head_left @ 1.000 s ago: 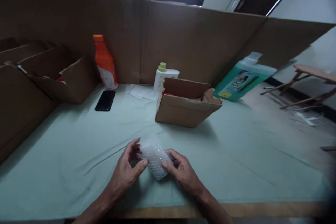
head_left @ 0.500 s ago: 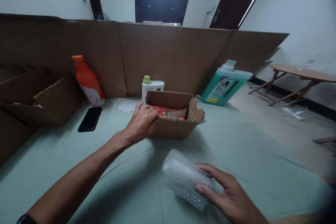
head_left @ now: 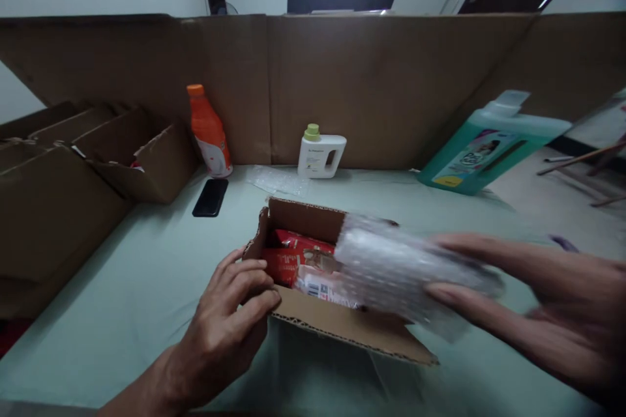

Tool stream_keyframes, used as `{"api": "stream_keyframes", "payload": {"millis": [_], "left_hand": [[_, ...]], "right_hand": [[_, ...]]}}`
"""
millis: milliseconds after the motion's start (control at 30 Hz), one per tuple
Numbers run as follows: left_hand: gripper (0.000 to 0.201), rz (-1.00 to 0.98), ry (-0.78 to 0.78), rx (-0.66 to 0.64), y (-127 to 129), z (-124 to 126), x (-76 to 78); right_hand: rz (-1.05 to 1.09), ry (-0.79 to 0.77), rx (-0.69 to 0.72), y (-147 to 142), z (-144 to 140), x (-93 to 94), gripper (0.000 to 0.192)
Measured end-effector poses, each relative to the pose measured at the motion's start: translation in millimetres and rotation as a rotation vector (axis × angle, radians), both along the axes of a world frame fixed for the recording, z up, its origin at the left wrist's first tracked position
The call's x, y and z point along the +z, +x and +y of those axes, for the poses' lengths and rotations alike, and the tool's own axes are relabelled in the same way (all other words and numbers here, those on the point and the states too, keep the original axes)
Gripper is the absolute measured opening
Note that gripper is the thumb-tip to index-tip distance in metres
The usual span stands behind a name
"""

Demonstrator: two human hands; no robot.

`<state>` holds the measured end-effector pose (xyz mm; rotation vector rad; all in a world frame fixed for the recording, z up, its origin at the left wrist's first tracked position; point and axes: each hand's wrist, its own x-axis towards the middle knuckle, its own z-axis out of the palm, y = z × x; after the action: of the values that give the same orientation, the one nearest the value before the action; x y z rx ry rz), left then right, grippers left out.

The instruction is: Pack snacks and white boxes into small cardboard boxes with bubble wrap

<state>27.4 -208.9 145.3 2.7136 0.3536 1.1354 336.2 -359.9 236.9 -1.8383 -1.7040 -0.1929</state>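
Our two hands were apart, and each one had hold of something. Our left hand [head_left: 227, 319] was curled over the left end of a small brown box [head_left: 342, 328]. Our right hand [head_left: 548, 313], a bit blurry, pinched a bundle of bubble wrap [head_left: 386, 267] between the thumb and fingers. We held the bundle up over the right part of the open box, and we could not tell if it touched the sides. Inside the box we saw red packets [head_left: 283, 265] and a white packet [head_left: 317, 283] with printing on it. The box sat on the pale green table [head_left: 147, 260]. Past it, a clear plastic sheet [head_left: 276, 180] lay beside a white bottle [head_left: 317, 159] with a light green cap [head_left: 313, 131]. Farther left, a black phone [head_left: 210, 198] lay just in front of an orange bottle [head_left: 209, 130]. On the right we had a big blue-green bottle [head_left: 482, 156]. Behind the bottles stood a cardboard wall [head_left: 372, 78]. More brown boxes [head_left: 169, 166] stood at the left.
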Motion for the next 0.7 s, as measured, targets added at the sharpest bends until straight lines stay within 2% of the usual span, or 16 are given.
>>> {"api": "stream_keyframes", "payload": {"millis": [100, 233, 433, 567, 700], "left_hand": [[0.034, -0.056, -0.013, -0.023, -4, -6, -13.9], [0.032, -0.097, -0.049, -0.05, -7, -8, -21.9], [0.036, -0.134, -0.094, -0.035, -5, -5, -22.2], [0.037, -0.135, -0.106, -0.043, -6, -5, -24.3], [0.036, -0.148, -0.115, -0.05, -7, -4, -24.9]], "right_hand": [[-0.074, -0.132, 0.22, -18, 36, 18.4, 0.025], [-0.148, -0.18, 0.263, -35, 58, 24.0, 0.018], [-0.281, -0.279, 0.314, -68, 84, -1.7, 0.017], [-0.298, -0.333, 0.337, -77, 92, -14.4, 0.018], [-0.232, -0.521, 0.382, -80, 96, -20.6, 0.016]]}}
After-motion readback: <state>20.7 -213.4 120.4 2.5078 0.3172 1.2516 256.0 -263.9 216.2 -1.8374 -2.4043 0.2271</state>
